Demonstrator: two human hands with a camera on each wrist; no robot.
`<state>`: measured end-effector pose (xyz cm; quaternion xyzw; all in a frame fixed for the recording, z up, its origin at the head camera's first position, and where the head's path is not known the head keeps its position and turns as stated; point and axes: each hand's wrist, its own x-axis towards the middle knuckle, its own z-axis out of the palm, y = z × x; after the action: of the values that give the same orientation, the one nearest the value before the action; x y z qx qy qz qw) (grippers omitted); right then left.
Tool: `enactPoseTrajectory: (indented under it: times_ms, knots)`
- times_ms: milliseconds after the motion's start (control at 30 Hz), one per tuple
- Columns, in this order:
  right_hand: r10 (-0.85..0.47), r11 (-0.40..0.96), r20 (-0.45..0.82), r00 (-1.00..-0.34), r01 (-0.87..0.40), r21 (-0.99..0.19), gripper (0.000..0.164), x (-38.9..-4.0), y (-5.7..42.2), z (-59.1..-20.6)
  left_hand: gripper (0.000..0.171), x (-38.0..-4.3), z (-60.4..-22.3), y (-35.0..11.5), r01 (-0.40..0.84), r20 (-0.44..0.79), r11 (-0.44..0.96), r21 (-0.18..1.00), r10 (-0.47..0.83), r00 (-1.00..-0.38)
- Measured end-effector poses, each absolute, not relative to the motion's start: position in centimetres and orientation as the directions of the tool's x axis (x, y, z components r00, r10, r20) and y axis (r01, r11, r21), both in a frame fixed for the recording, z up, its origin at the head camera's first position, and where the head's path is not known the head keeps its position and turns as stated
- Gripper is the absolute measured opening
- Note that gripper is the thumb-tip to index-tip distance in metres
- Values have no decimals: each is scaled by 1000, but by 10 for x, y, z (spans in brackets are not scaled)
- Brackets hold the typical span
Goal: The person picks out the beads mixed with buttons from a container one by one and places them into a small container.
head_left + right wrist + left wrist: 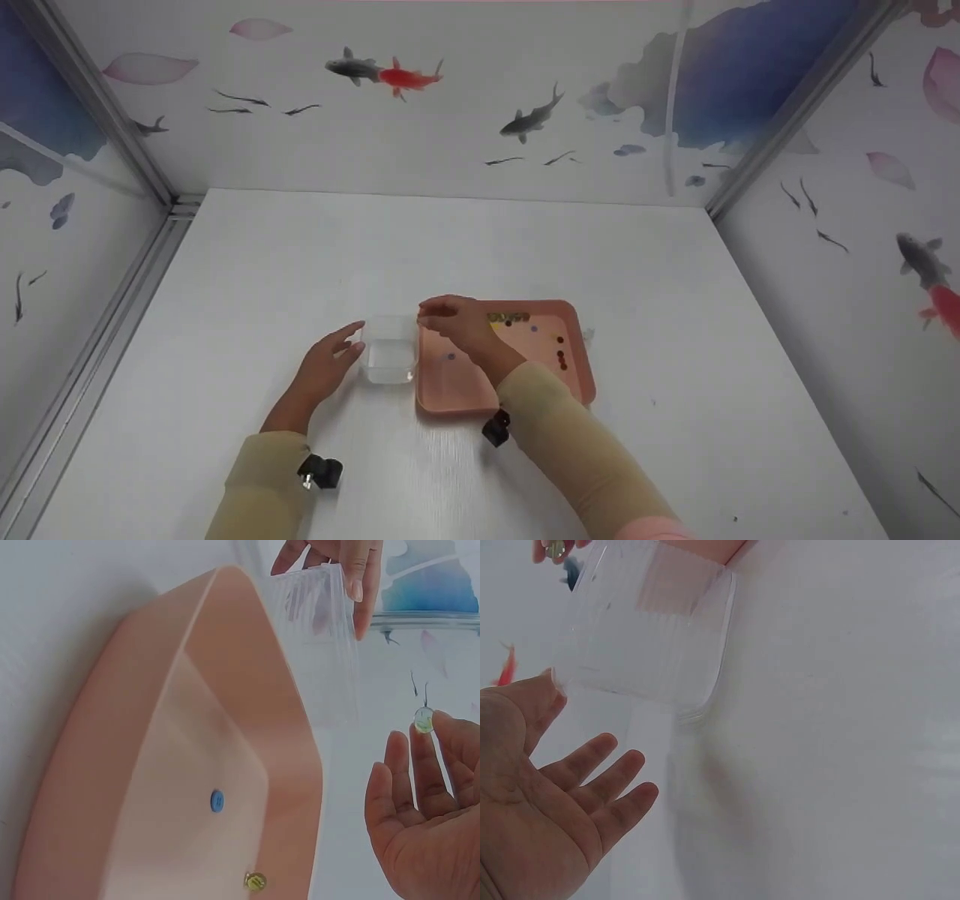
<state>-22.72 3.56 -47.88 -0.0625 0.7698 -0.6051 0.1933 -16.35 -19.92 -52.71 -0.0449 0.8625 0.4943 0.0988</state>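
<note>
My right hand (pixel 459 324) is raised over the left rim of the pink tray (pixel 459 401), beside the clear plastic box (pixel 390 375). Between thumb and finger it pinches a clear glass marble (pixel 424 720) with a yellow-green swirl, its other fingers spread. My left hand (pixel 326 366) is at the box's left side; in the left wrist view a fingertip touches the box's corner and the remaining fingers are loosely extended. Inside the tray lie a blue button (pixel 217 801) and a similar marble (pixel 256 882), with several more marbles (pixel 510 317) along its far wall.
Several dark buttons (pixel 561 354) are scattered on the tray's right part. A small clear object (pixel 589 334) lies just right of the tray. The white table (pixel 300 247) is bounded by printed panels at the back and sides.
</note>
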Motion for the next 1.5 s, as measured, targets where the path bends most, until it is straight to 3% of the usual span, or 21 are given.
enactPoseTrajectory:
  times_ms: [467, 733, 1500]
  knots:
    - [-378, 319, -167, -911, 41, -947, 24, -225, 21, -475, 49, -165, -527, -197, -221, -253, 513, 829, -9, -968]
    - [-370, 429, -198, -908, 22, -903, 26, -224, 14, -472, 49, -166, -527, -197, -201, -234, 521, 830, -2, -972]
    - [-485, 529, -57, -873, -241, -814, 23, -217, 1, -472, 50, -165, -530, -198, -193, -226, 524, 830, -2, -974]
